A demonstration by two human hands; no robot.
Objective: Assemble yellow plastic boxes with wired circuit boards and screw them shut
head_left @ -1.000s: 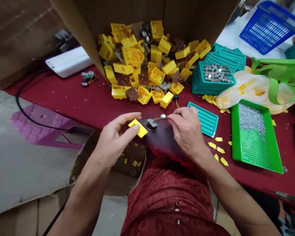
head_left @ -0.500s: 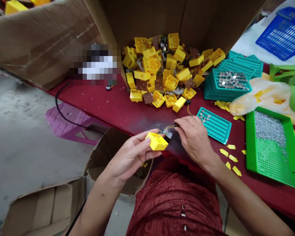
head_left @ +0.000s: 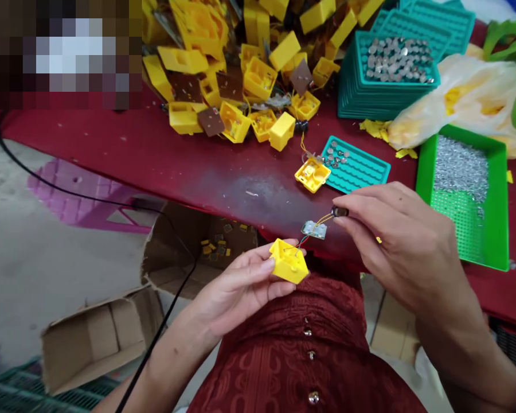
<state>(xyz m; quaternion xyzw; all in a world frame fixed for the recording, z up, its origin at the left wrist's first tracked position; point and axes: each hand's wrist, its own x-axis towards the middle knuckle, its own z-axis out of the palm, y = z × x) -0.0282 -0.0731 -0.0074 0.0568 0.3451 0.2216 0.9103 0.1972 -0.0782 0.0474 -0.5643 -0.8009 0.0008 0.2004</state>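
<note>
My left hand (head_left: pixel 241 281) is closed around a small yellow plastic case (head_left: pixel 290 265), its open side tilted up. Red and green wires run from the case to a small circuit board (head_left: pixel 313 229) hanging just beyond it. My right hand (head_left: pixel 406 246) pinches a small dark round part (head_left: pixel 339 211) between thumb and fingertips; yellow wires join this part to the board. Another open yellow case (head_left: pixel 312 174) with a part inside lies beyond my hands, against the teal ridged tray (head_left: pixel 370 178), which holds several small silver discs.
Many yellow cases (head_left: pixel 260 77) with brown boards are heaped at the back. Stacked teal trays (head_left: pixel 348 86), a plastic bag (head_left: pixel 464 97) and a green basket (head_left: pixel 505 229) of metal bits stand right. Below the table edge are a cardboard box (head_left: pixel 167 269) and a pink stool (head_left: pixel 90 198).
The view has moved closer to the table. My right hand has drawn the dark part away to the right, and the circuit board now shows clearly between my hands.
</note>
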